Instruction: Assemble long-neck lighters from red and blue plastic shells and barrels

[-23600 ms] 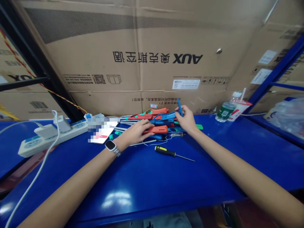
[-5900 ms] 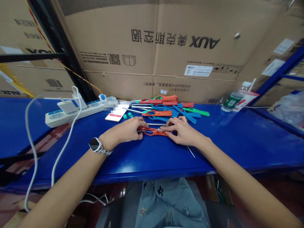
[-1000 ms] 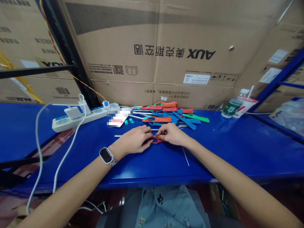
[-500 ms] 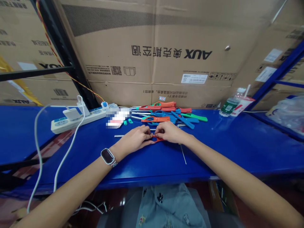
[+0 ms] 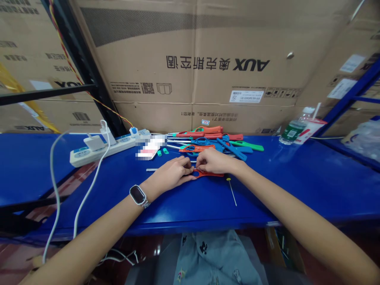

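An orange-red lighter-like tool (image 5: pixel 209 173) with a long metal tube lies on the blue table, its tube pointing left. My left hand (image 5: pixel 177 171), with a watch on the wrist, closes on it near where tube and handle meet. My right hand (image 5: pixel 211 160) is pinched at the handle's front part; anything small between its fingertips is hidden. Just behind is a pile of similar red, orange, blue and green tools (image 5: pixel 219 143). A thin screwdriver (image 5: pixel 232 192) with a yellow end lies to the right, near my right forearm.
A white power strip (image 5: pixel 103 148) with plugs and cables lies at the left, beside a blurred phone (image 5: pixel 150 148) and small green pieces (image 5: pixel 162 152). A bottle (image 5: pixel 292 130) and cup (image 5: pixel 310 132) stand back right. Large cartons (image 5: pixel 192 43) rise behind.
The view has shifted slightly. My right hand is raised a little from the orange-red tool, so more of its handle shows; my left hand stays at the same part.
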`<control>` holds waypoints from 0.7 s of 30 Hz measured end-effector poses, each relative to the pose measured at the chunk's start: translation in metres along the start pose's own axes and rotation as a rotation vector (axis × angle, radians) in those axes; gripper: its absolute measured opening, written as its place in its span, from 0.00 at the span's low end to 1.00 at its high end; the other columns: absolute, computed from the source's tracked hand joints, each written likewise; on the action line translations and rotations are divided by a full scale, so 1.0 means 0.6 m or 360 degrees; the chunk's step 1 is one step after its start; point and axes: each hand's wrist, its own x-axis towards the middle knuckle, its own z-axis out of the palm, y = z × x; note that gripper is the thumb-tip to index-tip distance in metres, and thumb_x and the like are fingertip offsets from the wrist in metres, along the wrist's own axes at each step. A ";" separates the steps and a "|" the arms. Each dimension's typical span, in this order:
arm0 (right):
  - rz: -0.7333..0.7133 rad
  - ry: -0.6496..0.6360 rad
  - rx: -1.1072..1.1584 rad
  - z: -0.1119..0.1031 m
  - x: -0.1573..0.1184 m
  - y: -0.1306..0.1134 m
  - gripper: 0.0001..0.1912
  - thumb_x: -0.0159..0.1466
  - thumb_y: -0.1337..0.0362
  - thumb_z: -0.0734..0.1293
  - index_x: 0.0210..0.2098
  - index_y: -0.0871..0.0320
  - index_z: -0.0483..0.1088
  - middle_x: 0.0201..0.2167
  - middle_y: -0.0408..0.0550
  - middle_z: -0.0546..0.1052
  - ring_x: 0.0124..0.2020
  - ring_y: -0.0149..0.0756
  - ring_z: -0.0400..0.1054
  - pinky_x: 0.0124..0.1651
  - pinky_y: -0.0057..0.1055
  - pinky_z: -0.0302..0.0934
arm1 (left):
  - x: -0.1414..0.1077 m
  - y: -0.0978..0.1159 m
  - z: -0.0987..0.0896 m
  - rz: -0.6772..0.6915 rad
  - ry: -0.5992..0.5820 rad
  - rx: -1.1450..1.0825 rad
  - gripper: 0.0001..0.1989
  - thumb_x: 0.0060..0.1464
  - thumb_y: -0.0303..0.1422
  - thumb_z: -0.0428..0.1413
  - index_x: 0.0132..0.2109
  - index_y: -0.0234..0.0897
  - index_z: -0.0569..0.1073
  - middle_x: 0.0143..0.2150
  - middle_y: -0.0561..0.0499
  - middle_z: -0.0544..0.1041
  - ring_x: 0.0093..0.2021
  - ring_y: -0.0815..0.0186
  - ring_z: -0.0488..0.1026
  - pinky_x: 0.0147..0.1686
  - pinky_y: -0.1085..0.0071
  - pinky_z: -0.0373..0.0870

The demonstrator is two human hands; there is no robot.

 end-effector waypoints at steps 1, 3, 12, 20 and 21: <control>-0.0016 0.0003 -0.0021 0.002 -0.001 0.000 0.11 0.59 0.78 0.68 0.30 0.59 0.81 0.26 0.45 0.80 0.27 0.33 0.70 0.32 0.29 0.57 | 0.000 0.000 -0.001 0.0000 -0.0006 0.0026 0.19 0.72 0.42 0.52 0.47 0.35 0.83 0.44 0.43 0.77 0.43 0.59 0.74 0.45 0.62 0.74; -0.0074 0.0032 -0.0090 0.008 -0.005 0.002 0.11 0.61 0.79 0.67 0.30 0.59 0.80 0.28 0.46 0.80 0.28 0.33 0.69 0.32 0.29 0.57 | 0.001 -0.001 -0.003 -0.0005 -0.0029 0.0094 0.18 0.72 0.41 0.52 0.47 0.35 0.83 0.43 0.43 0.78 0.43 0.59 0.75 0.45 0.61 0.74; -0.0300 0.0154 -0.0423 0.026 -0.037 0.011 0.10 0.69 0.73 0.66 0.37 0.59 0.80 0.37 0.50 0.77 0.34 0.35 0.70 0.38 0.31 0.58 | -0.015 0.006 0.001 0.0041 -0.0008 0.0355 0.18 0.76 0.33 0.44 0.54 0.35 0.79 0.48 0.42 0.79 0.45 0.60 0.76 0.49 0.61 0.72; -0.0457 0.0332 -0.0822 0.043 -0.090 0.006 0.18 0.76 0.61 0.61 0.57 0.58 0.78 0.49 0.58 0.79 0.45 0.45 0.72 0.48 0.42 0.60 | -0.021 0.019 0.005 0.0025 -0.0063 0.0605 0.17 0.74 0.35 0.48 0.59 0.32 0.76 0.51 0.41 0.78 0.48 0.55 0.75 0.48 0.59 0.70; -0.0443 0.0337 -0.0865 0.046 -0.095 0.005 0.19 0.76 0.60 0.60 0.58 0.58 0.77 0.49 0.58 0.79 0.45 0.46 0.71 0.48 0.43 0.59 | -0.022 0.019 0.005 0.0021 -0.0059 0.0602 0.17 0.74 0.35 0.49 0.59 0.32 0.76 0.51 0.41 0.78 0.49 0.55 0.74 0.48 0.59 0.70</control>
